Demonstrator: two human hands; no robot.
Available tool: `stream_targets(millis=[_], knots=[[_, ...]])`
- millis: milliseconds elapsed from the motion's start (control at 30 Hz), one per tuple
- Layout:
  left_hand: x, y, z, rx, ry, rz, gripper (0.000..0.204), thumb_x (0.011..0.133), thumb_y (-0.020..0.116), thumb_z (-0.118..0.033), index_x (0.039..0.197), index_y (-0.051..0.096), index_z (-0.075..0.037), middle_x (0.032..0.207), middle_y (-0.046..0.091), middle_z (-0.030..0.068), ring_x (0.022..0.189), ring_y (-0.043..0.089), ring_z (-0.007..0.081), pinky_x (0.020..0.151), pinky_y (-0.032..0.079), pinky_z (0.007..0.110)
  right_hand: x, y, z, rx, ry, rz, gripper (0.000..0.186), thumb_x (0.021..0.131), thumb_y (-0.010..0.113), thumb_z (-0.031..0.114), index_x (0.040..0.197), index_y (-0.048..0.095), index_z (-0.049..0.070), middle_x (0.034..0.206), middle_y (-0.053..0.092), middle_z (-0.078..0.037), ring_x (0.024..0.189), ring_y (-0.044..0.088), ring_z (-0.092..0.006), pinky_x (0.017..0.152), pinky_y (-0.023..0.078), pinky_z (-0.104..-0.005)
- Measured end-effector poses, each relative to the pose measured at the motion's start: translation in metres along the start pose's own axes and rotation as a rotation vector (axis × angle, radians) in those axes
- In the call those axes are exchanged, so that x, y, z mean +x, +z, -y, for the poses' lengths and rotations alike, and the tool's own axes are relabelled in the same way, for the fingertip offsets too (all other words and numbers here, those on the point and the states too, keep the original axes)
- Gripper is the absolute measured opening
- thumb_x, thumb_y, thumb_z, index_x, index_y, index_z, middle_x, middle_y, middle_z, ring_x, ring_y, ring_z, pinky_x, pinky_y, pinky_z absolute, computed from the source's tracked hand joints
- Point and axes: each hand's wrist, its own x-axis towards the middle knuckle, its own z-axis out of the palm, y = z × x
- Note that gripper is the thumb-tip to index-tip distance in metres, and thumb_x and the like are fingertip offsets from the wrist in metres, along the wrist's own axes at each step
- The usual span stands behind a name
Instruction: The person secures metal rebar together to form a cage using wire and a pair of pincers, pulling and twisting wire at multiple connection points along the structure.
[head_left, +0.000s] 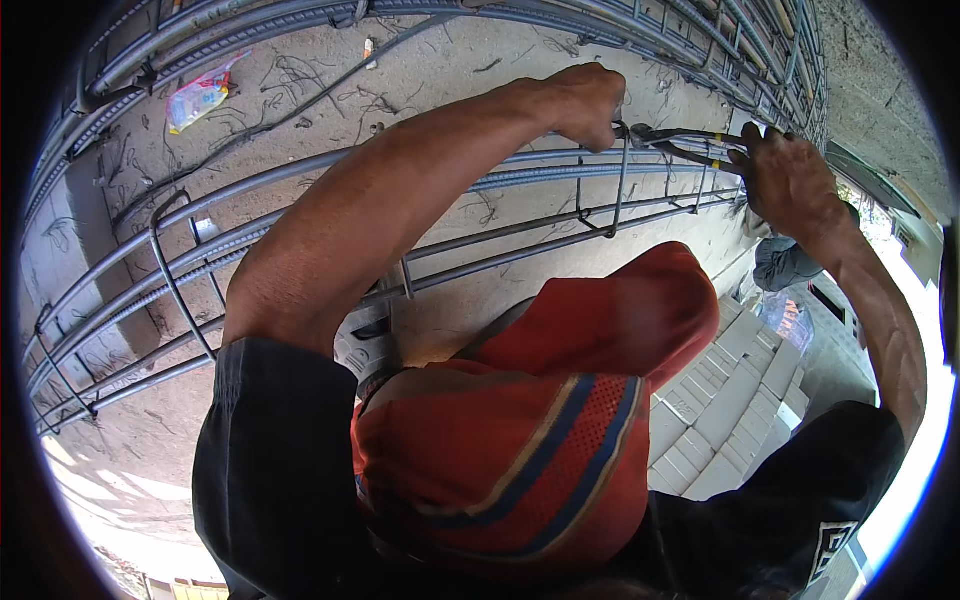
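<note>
Gripping pliers (650, 135) in our right hand (792, 182) at the steel bars (270, 178), left hand (592, 105) closed just beside, its hold unclear, we noted several hoops (621, 180) already around the bars, the joint (624, 131) by the pliers apparently not yet finished.

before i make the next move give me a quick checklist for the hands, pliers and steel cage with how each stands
1. Pliers held: ok, the right hand grips the handles.
2. Left hand hold: cannot tell; its fingers are curled, what they grip is hidden.
3. Pliers head at the steel cage: ok, it is by the top of an upright stirrup.
4. Fingers well away from the pliers head: not ok, the left hand is right beside it.
5. Wire caught in the jaws: cannot tell, too small.
6. Litter off the concrete surface: not ok, a plastic wrapper lies there.
</note>
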Motion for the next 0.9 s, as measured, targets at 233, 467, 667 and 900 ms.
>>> stream_targets(millis=[233,467,667,900], knots=[[0.005,0.004,0.001,-0.016,0.012,0.004,0.030,0.058,0.068,-0.011,0.083,0.066,0.006,0.083,0.064,0.0236,0.080,0.065,0.0329,0.071,0.052,0.037,0.041,-0.043,-0.009,0.339,0.077,0.754,0.043,0.095,0.039,0.031,0.091,0.059,-0.006,0.079,0.061,-0.022,0.067,0.063,-0.0314,0.064,0.053,-0.0441],[0.002,0.002,0.003,-0.013,0.019,0.000,0.028,0.060,0.068,-0.011,0.083,0.066,0.005,0.083,0.065,0.0223,0.080,0.065,0.0325,0.073,0.052,0.036,0.041,-0.014,-0.025,0.996,0.263,1.218,0.052,0.094,0.041,0.042,0.093,0.057,-0.008,0.074,0.060,-0.022,0.064,0.065,-0.0342,0.057,0.056,-0.0449],[0.003,0.005,0.005,0.043,0.050,0.021,0.027,0.062,0.067,-0.012,0.083,0.065,0.005,0.084,0.064,0.0233,0.082,0.064,0.0325,0.074,0.052,0.037,0.019,0.002,-0.014,1.144,0.194,1.124,0.026,0.088,0.055,0.020,0.093,0.057,-0.006,0.075,0.061,-0.020,0.065,0.066,-0.0304,0.055,0.058,-0.0407],[-0.003,0.005,-0.001,0.072,0.065,0.003,0.029,0.064,0.067,-0.011,0.086,0.063,0.006,0.086,0.064,0.0237,0.083,0.064,0.0328,0.075,0.052,0.036,0.002,0.020,-0.005,1.171,0.141,1.041,0.028,0.088,0.053,0.022,0.098,0.056,-0.005,0.076,0.059,-0.017,0.063,0.064,-0.0263,0.053,0.058,-0.0386]])
